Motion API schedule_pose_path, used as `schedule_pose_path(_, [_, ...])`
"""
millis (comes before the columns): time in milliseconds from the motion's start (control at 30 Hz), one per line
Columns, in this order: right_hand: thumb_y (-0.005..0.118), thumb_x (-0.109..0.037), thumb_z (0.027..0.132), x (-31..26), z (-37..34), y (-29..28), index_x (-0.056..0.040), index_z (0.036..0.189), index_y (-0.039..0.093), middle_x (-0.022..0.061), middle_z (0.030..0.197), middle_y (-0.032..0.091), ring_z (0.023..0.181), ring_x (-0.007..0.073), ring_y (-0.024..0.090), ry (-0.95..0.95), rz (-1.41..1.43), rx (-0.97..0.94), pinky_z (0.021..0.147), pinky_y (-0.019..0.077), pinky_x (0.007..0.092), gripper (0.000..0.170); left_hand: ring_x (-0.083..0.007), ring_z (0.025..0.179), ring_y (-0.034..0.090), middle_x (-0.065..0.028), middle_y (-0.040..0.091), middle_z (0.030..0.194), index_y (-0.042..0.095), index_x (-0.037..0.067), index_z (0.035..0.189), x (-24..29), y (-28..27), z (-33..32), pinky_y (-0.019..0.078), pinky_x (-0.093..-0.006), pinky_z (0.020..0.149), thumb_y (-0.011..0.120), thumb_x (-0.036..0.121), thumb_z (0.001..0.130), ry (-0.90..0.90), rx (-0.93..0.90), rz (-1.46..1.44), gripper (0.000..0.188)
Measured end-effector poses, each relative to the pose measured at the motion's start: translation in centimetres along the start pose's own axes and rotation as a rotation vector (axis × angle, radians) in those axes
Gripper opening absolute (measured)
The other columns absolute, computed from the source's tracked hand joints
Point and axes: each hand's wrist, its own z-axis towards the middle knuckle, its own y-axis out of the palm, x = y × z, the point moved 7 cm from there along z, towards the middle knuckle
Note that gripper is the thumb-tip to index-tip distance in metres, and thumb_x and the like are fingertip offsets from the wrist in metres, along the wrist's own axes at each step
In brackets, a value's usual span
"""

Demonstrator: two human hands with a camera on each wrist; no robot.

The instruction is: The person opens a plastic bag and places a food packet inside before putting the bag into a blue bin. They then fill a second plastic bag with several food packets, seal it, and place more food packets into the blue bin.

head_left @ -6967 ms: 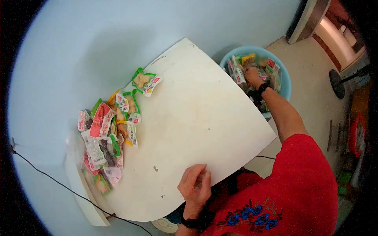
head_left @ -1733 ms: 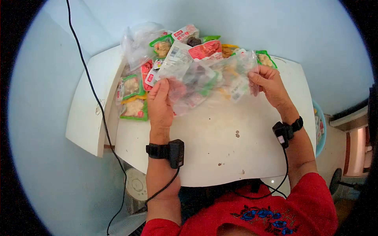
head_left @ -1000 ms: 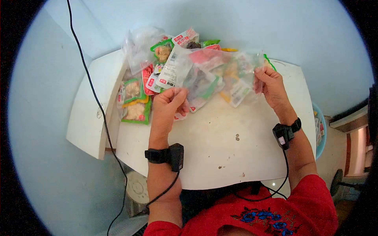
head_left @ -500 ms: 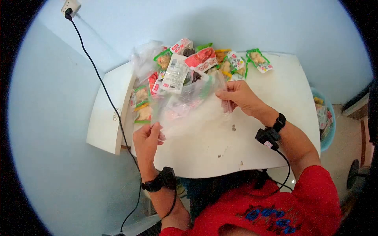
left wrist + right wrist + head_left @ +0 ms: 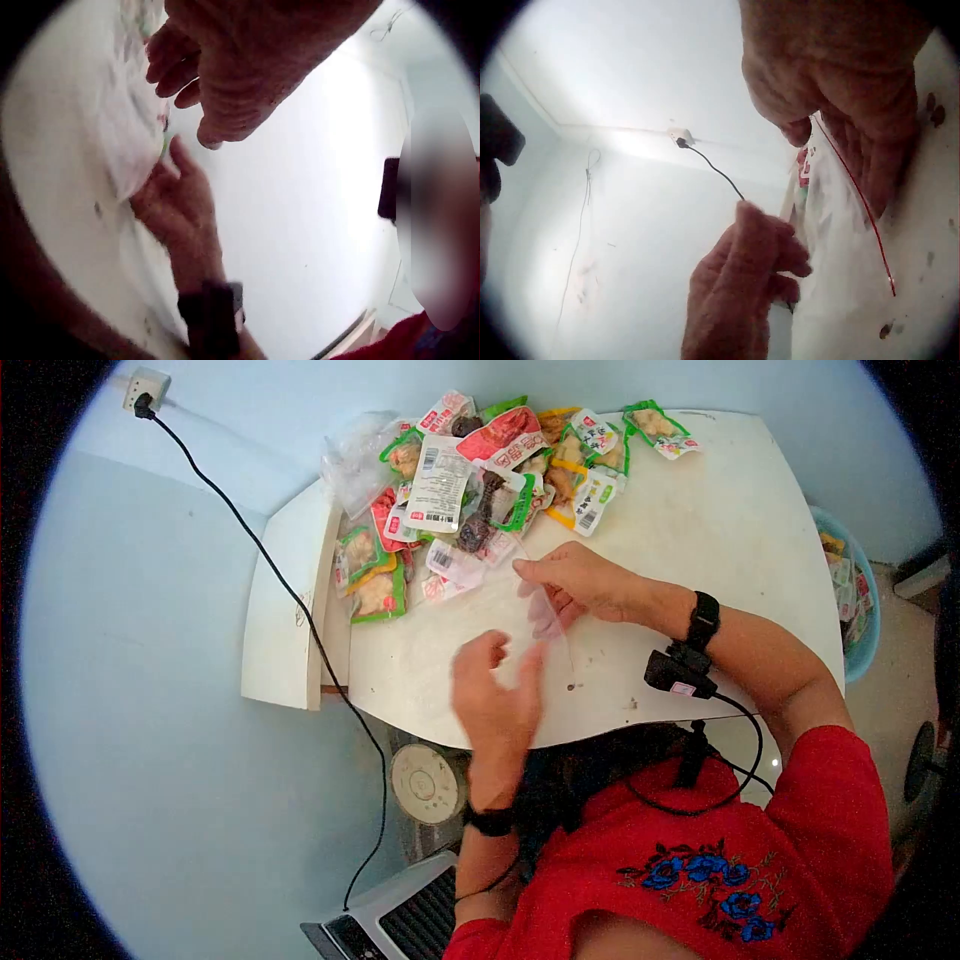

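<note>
My right hand (image 5: 585, 585) pinches a clear plastic bag (image 5: 836, 232) between thumb and fingers, over the front half of the white table. The bag is thin and see-through, with a red line along its edge in the right wrist view. Seen in the head view, it hangs nearly edge-on below the fingertips. My left hand (image 5: 495, 695) is blurred, with fingers loosely spread and nothing in them, just left of the bag. Beyond both hands lies a pile of snack packets, including a white one (image 5: 437, 485), a red one (image 5: 503, 438) and a green-edged one (image 5: 378, 598).
Crumpled clear plastic (image 5: 360, 465) lies at the table's back left. A lone green-edged packet (image 5: 660, 428) sits at the back right of the table (image 5: 720, 560). On the floor to the right stands a blue basin (image 5: 872, 630) of packets. A black cable (image 5: 290, 595) hangs at left.
Seven seconds ago my right hand was in the basin. Later both hands held the bag spread out; now my left hand has let go and moved right, towards my right hand.
</note>
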Motion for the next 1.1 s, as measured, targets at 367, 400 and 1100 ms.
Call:
schedule_pose_path(367, [0.063,-0.021,0.091,0.5,1.2,0.0,0.0024,0.089,0.064,0.0067,0.072,0.064,0.061,0.0141,0.064,-0.106,-0.007,-0.144,0.055,0.0568,0.0282,0.023,-0.0252,0.061,0.059,-0.0121,0.060,0.072,0.060,0.001,0.084,0.0,4.8,0.0,0.0483,-0.0342,0.060,0.073,0.017,0.081,-0.050,0.003,0.025,0.020])
schedule_pose_path(400, [0.063,-0.019,0.091,0.5,1.0,0.1,0.0022,0.089,0.064,0.0068,0.072,0.064,0.061,0.0139,0.064,-0.105,-0.002,-0.151,0.055,0.0575,0.0280,0.021,-0.0233,0.060,0.059,-0.0117,0.061,0.071,0.061,0.001,0.083,-0.3,4.7,-0.1,0.0483,-0.0333,0.059,0.072,0.016,0.082,-0.073,0.007,-0.033,0.019])
schedule_pose_path(1100, [0.065,-0.027,0.091,-0.7,-0.2,1.8,0.0008,0.084,0.061,0.0108,0.072,0.064,0.059,0.0179,0.068,-0.222,-0.190,-0.151,0.048,0.0553,0.0282,0.028,-0.0137,0.057,0.053,-0.0072,0.058,0.069,0.062,-0.001,0.085,-1.4,2.0,-0.4,0.0444,-0.0271,0.054,0.062,0.005,0.088,-0.179,0.140,-0.241,0.007])
